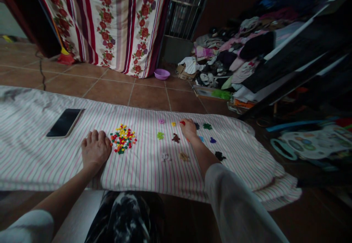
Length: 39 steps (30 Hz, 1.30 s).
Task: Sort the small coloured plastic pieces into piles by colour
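My left hand point(96, 148) lies flat on the striped cloth, its fingers stretched out. Right beside it is a mixed pile of small red, yellow, green, white and orange pieces point(123, 139). Farther right, my right hand point(189, 128) is closed, with a small red piece point(182, 123) at its fingertips. Around that hand lie small single-colour heaps: pink point(161, 121), yellow point(173, 124), lime green point(160, 135), brown point(176, 138), white point(165, 157), tan point(184, 156), dark green point(207, 126), blue point(212, 140) and black point(219, 156). My right wrist partly covers orange and light-blue pieces.
A phone point(65, 123) lies on the striped cloth point(132, 177) to the left. Beyond the cloth's far edge are a tiled floor, a purple basin point(162, 74), a floral curtain point(110, 26) and a red broom point(66, 58). Heaped clothes point(233, 52) fill the back right.
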Tool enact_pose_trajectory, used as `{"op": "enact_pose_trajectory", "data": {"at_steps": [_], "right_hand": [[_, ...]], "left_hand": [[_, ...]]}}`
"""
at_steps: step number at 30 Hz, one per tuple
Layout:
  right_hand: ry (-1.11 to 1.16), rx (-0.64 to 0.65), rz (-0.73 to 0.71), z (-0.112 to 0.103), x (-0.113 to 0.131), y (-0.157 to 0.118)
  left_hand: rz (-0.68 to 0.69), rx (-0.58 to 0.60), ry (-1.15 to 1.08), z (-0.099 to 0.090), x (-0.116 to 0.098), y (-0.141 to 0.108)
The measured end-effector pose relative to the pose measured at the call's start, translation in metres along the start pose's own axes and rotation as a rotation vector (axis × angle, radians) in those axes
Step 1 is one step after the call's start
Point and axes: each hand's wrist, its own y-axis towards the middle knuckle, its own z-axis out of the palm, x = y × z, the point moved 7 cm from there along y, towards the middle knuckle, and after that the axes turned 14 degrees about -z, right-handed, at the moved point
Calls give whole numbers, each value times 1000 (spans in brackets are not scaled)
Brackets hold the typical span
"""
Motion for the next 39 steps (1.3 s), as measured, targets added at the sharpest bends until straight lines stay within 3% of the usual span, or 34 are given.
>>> {"op": "enact_pose_trajectory", "data": {"at_steps": [9, 15, 20, 24, 28, 33, 39], "right_hand": [[28, -13, -17, 1, -4, -3], [26, -68, -46, -9, 1, -4], [150, -123, -171, -14, 33, 5], [235, -39, -266, -4, 68, 15], [176, 75, -320, 8, 95, 19], [87, 169, -242, 21, 105, 22], [111, 145, -260, 25, 113, 22]], "left_hand": [[4, -21, -9, 1, 0, 1], [2, -22, -27, 0, 0, 0], [4, -24, -16, 1, 1, 0], [-2, -26, -25, 1, 1, 0], [0, -31, -42, -1, 1, 0], [5, -31, -50, 1, 0, 0], [7, -26, -23, 2, 0, 1]]}}
